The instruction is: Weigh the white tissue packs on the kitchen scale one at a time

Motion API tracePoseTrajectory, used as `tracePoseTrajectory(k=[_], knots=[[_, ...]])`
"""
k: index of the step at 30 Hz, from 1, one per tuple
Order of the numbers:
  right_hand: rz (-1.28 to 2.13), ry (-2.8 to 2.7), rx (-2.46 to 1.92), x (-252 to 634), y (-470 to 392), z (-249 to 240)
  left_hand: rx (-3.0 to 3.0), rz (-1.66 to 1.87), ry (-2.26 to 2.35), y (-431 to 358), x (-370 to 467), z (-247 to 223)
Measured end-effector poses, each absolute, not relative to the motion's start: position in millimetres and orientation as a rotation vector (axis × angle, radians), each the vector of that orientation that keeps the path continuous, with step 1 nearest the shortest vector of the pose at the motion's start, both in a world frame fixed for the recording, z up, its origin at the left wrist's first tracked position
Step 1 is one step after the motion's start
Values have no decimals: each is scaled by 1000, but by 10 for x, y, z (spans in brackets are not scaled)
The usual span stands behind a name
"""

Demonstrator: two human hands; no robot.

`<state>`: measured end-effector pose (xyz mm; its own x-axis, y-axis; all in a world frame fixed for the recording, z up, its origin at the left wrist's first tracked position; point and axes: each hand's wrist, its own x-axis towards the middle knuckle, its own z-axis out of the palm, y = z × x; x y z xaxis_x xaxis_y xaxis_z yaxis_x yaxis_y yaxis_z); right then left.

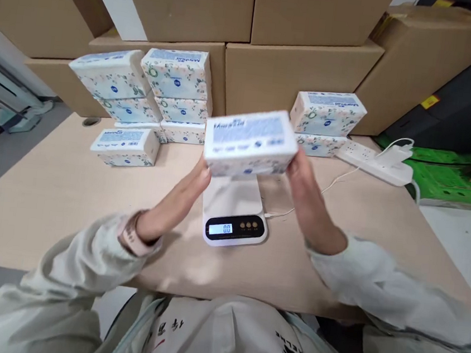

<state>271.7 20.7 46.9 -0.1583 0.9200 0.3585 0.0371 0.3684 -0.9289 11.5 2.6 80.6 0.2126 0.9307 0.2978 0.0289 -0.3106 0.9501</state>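
- The left hand [182, 194] presses its fingers to the left end of a soft tissue pack [249, 144]; the right hand [306, 192] has its fingers on the right end, so the pack is gripped between two palms spread about its full length apart.
- Most fingertips are hidden behind the pack.
- The pack is a white, block-shaped bundle in printed film, slightly blurred, with a pale blue panel and lettering on top and a floral pattern along its near side.
- It is held level or slightly tilted over the far part of a white scale [232, 241], whose smooth plate narrows behind a glossy black panel; the lit display [220, 229] reads 0.0.
- The scale sits on a pale wood-grain counter [98, 201].
- Far left, similar packs [177, 80] are stacked, with a single pack [124, 147] nearer; another stack [328, 119] stands far right.
- Brown cardboard boxes [289, 70] rise behind.
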Motion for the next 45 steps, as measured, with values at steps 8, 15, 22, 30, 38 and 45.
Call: tracePoseTrajectory(k=[8,15,22,30,38,45], knots=[[1241,-1445,-915,2520,-318,-216,1515,1021,1021,-494,-268,153],[750,-1177,-1092,2709,-255,-257,1372,1393,1137,-497,-342,-202],[666,-1129,-1167,2735,-235,-254,1274,1579,1230,-443,-397,-90],[675,-1090,-1154,2737,-237,-275,1188,1565,1261,-410,-365,-111],[655,-1124,-1190,2744,-255,-277,1200,1552,1257,-416,-363,-84],[642,-1144,-1184,2758,-253,-288,1214,1550,1196,-408,-371,-82]])
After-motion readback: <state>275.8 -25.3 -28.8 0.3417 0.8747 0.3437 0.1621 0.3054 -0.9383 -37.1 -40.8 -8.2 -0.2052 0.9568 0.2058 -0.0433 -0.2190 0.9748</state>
